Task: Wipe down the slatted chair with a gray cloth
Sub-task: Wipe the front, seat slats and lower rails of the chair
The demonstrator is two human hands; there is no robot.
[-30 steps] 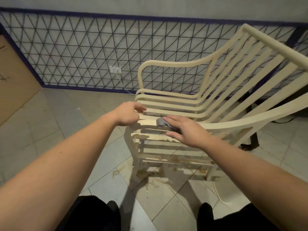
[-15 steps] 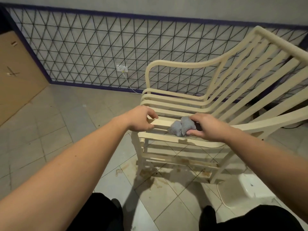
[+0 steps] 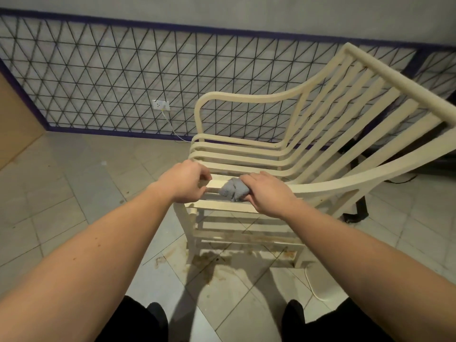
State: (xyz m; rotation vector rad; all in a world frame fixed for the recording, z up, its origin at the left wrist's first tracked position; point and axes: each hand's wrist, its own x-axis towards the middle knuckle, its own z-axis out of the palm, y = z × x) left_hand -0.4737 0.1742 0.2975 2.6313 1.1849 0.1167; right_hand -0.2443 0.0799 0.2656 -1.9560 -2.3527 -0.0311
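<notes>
Gripping the near armrest (image 3: 217, 185) of the slatted chair (image 3: 308, 154) from both sides: left hand (image 3: 183, 182) curled shut around the rail at its front end, likely to steady the frame against the rubbing; right hand (image 3: 266, 193) just beside it, fingers (image 3: 256, 180) clenched over the gray cloth (image 3: 233, 190), pressing the bunched wad down onto the same rail. Cloth caught between palm and wood, poking out toward the left hand, almost touching it. Probably mid-stroke along the armrest, working toward its front.

Lower down, stained cross rails under the seat and a brown smear on the floor tiles (image 3: 212, 270) beneath, apparently not yet wiped. Farther off, seat slats, the far armrest and the tall back, leaning away to the right. Beyond, a wall outlet (image 3: 161, 104) with a cord, set in a lattice-patterned wall panel (image 3: 98, 77).

Against half a second ago: same grips on rail and cloth, hands a touch closer together, cloth bulging less to the left. Against a full second ago: cloth much more exposed, right palm no longer flat over it.
</notes>
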